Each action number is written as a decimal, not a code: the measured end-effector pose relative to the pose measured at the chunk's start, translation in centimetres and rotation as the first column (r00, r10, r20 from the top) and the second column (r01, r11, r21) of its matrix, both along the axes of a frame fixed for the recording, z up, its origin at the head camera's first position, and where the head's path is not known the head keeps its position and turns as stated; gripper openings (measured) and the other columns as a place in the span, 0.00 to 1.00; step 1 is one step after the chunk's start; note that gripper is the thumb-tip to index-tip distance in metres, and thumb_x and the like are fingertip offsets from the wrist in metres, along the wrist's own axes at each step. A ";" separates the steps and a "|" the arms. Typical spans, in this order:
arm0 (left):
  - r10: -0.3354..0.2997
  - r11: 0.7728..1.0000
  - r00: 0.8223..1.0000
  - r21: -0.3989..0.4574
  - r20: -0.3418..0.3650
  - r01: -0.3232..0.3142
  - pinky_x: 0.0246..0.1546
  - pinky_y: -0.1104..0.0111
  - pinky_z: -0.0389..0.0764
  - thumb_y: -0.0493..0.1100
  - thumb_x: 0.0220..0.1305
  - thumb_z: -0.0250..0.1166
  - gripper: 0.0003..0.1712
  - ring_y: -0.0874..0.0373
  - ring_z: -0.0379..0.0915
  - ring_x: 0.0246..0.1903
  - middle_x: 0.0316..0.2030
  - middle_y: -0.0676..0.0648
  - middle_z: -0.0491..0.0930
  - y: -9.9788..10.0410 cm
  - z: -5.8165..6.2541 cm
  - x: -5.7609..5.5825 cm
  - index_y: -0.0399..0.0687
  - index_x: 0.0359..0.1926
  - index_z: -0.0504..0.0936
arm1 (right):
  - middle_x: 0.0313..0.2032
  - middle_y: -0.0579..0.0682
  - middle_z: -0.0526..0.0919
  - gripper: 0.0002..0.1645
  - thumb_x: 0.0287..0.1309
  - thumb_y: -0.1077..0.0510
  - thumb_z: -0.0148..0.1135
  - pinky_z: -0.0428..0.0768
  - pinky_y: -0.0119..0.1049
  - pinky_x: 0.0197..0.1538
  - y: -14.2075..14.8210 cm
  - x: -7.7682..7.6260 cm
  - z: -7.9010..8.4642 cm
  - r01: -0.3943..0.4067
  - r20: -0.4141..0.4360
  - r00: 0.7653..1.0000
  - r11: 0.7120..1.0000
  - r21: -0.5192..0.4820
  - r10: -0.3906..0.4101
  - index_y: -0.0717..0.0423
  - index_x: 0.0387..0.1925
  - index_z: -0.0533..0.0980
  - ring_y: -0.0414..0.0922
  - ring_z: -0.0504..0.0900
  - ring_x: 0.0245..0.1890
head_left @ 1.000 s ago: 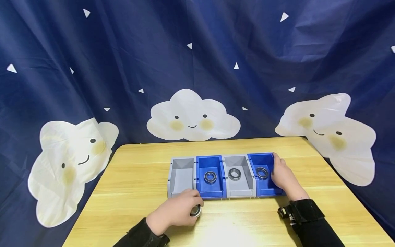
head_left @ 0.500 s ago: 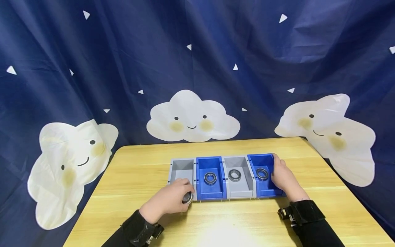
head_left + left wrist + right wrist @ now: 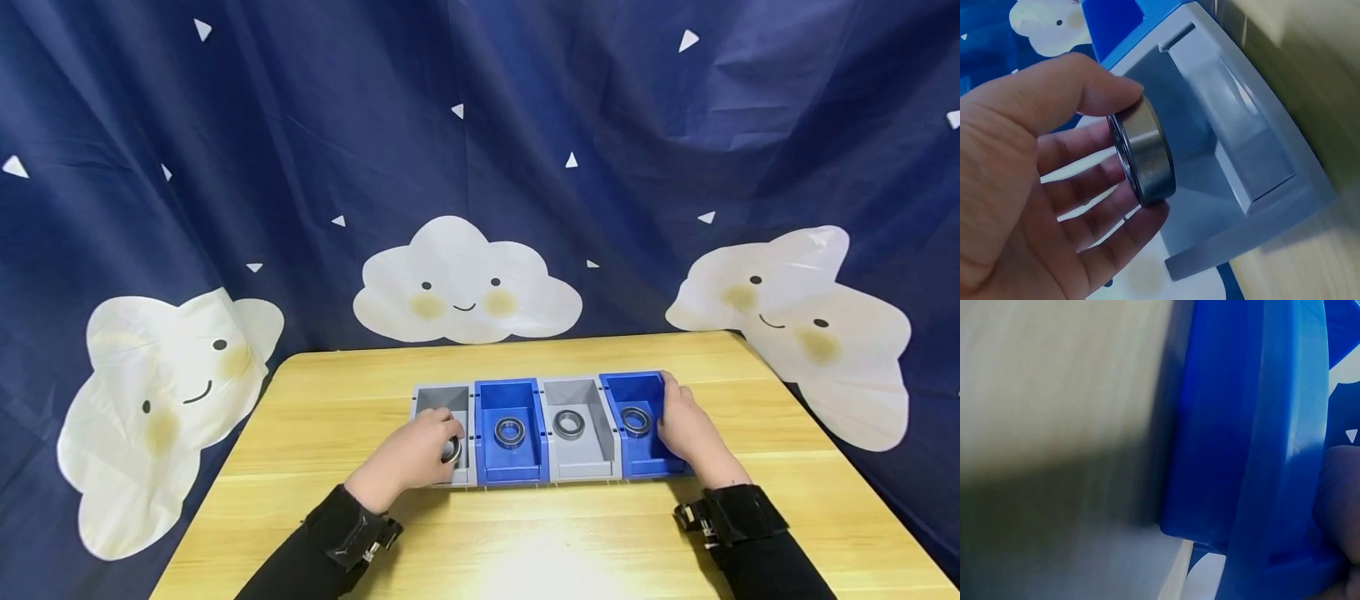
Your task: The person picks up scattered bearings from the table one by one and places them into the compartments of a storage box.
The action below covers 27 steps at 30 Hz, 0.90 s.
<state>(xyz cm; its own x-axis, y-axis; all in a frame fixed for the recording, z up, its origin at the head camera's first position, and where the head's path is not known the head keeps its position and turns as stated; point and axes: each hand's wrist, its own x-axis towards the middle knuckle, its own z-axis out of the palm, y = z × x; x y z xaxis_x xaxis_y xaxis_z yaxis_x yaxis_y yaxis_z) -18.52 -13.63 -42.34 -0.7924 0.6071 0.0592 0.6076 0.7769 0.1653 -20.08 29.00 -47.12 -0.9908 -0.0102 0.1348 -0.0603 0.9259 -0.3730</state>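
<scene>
My left hand (image 3: 411, 454) pinches a steel ball bearing (image 3: 1147, 156) between thumb and fingertips. In the head view it is over the leftmost grey bin (image 3: 442, 395); the left wrist view shows the bearing tilted on edge at the mouth of that bin. At the other end of the row, my right hand (image 3: 688, 427) grips the right wall of the blue bin (image 3: 633, 386), fingers over its rim. A bearing (image 3: 637, 434) lies in this blue bin. In the right wrist view the blue bin's wall (image 3: 1235, 437) fills the middle, with only part of the hand showing.
Between the end bins stand another blue bin (image 3: 508, 392) and a grey bin (image 3: 572, 389), each with one bearing lying flat. All stand side by side on a wooden table (image 3: 600, 542). A dark blue cloud-print curtain (image 3: 300, 125) hangs behind.
My left hand has carried the bearing from in front of the row leftward and forward, to over the leftmost grey bin. The right hand has stayed on the blue bin's wall.
</scene>
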 end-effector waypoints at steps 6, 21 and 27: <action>0.081 0.997 0.997 -0.010 -0.006 -0.081 0.45 0.60 0.80 0.40 0.47 0.72 0.23 0.53 0.73 0.42 0.40 0.48 0.78 0.6 -0.8 -1.2 0.42 0.48 0.85 | 0.53 0.85 0.65 0.44 0.54 0.72 0.54 0.76 0.66 0.51 0.0 -0.1 0.1 0.001 -0.002 1.000 1.000 0.002 -0.001 0.80 0.70 0.47 0.73 0.75 0.48; 0.150 0.984 0.988 -0.102 0.030 -0.147 0.45 0.56 0.81 0.40 0.46 0.75 0.22 0.48 0.76 0.42 0.38 0.45 0.78 1.6 -3.2 -3.3 0.41 0.46 0.84 | 0.53 0.84 0.65 0.44 0.56 0.72 0.56 0.77 0.65 0.49 -0.3 0.0 0.2 0.003 0.012 1.000 1.000 0.002 -0.003 0.80 0.70 0.47 0.70 0.76 0.46; 0.171 0.979 0.985 -0.120 0.026 -0.167 0.46 0.56 0.82 0.43 0.46 0.77 0.25 0.48 0.77 0.41 0.39 0.43 0.79 2.1 -4.1 -4.0 0.40 0.48 0.84 | 0.52 0.83 0.65 0.45 0.54 0.72 0.56 0.78 0.64 0.46 -0.1 0.0 0.0 0.002 0.000 1.000 1.000 0.003 -0.002 0.80 0.70 0.47 0.68 0.77 0.42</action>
<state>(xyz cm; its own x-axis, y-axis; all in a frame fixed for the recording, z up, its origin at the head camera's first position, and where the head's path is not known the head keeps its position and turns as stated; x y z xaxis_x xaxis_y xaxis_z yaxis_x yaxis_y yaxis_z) -22.50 -11.57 -46.49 -0.8845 0.4652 -0.0350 0.4610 0.8831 0.0868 -20.03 28.86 -47.14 -0.9909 -0.0087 0.1343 -0.0584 0.9269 -0.3706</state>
